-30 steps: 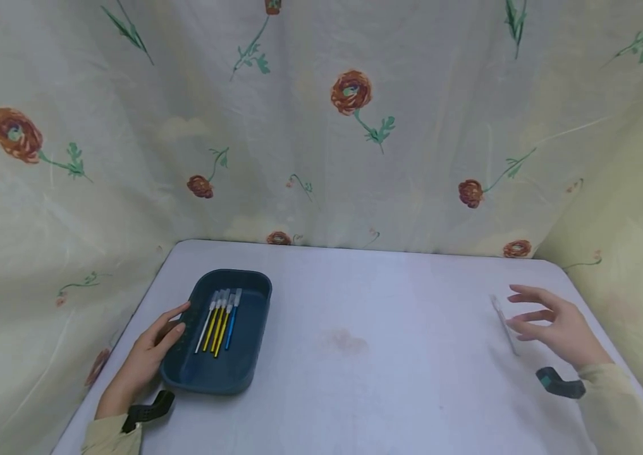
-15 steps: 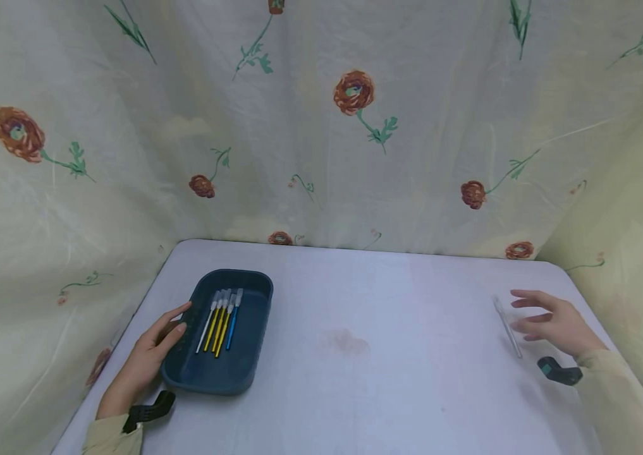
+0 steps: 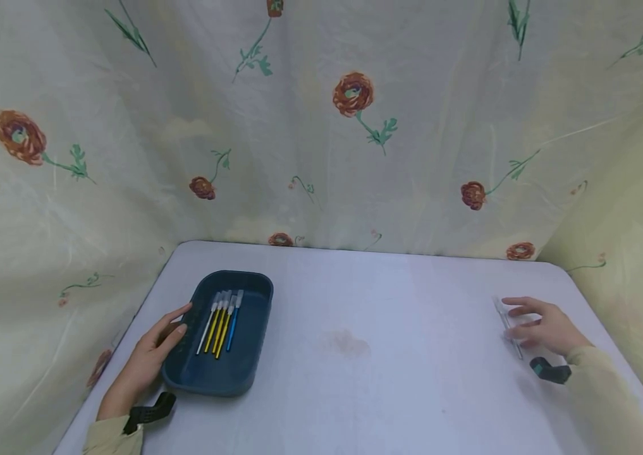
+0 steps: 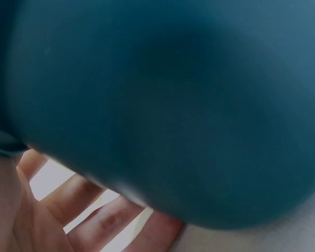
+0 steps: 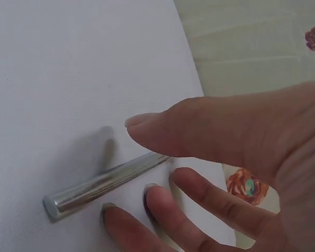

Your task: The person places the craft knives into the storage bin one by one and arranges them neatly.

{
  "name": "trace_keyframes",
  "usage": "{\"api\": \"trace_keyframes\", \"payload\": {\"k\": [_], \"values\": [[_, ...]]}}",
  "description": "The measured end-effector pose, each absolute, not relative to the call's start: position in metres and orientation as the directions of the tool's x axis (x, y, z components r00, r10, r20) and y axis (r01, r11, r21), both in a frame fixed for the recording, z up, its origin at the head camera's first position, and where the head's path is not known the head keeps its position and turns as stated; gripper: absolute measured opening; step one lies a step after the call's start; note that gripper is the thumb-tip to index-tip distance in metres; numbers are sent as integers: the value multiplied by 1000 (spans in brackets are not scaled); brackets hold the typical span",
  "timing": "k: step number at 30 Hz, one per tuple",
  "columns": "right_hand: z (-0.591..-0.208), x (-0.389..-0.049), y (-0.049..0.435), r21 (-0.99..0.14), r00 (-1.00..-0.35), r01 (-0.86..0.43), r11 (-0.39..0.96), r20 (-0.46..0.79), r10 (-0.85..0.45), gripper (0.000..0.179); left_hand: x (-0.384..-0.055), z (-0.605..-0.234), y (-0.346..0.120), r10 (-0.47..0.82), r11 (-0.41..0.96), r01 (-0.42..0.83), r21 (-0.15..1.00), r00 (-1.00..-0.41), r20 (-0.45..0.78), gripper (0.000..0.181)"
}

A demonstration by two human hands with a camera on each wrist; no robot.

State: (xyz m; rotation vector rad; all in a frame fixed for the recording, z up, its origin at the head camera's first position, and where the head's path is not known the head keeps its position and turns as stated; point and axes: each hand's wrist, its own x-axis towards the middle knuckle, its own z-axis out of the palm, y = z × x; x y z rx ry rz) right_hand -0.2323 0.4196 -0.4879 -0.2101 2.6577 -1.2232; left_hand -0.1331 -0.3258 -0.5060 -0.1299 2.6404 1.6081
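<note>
My left hand (image 3: 141, 363) holds the left side of a dark blue tray (image 3: 255, 354), thumb at the rim. In the left wrist view, fingers (image 4: 107, 220) lie against the outer wall, tips hidden behind it. Several slim craft knives (image 3: 220, 325) with clear caps lie side by side in the tray, silver, yellow and blue. At the right, a silver craft knife (image 3: 505, 316) rests on the white table. Over it hovers my right hand (image 3: 543, 325), thumb and fingers apart around the shaft. The right wrist view shows the shiny handle (image 5: 105, 186) between thumb and spread fingertips.
The white table (image 3: 367, 392) has a faint brownish stain (image 3: 346, 342) near its middle. A flowered curtain (image 3: 401, 189) hangs along the back and both sides. Each wrist wears a dark camera mount, such as the right one (image 3: 551, 371).
My right hand first drew back slightly, then moved left and down over the silver craft knife, now overlapping its shaft. The left hand and tray have stayed put.
</note>
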Motion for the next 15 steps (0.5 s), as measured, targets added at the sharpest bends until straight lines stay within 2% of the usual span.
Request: {"api": "trace_keyframes", "payload": {"k": [3,7,15], "values": [[-485,-233,417,-740,-965,-11,673,-170,-202,73,-133,-505,-325,-46,448,-98,889,-995,-87,55],[-483,-236,412,-730,-964,-24,683,-164,-210,74,-133,-503,-324,-52,449,-105,887,-994,-92,55],[-487,-238,410,-710,-954,1,704,-211,-212,65,-136,-501,-324,-46,465,-109,878,-994,-99,57]]}}
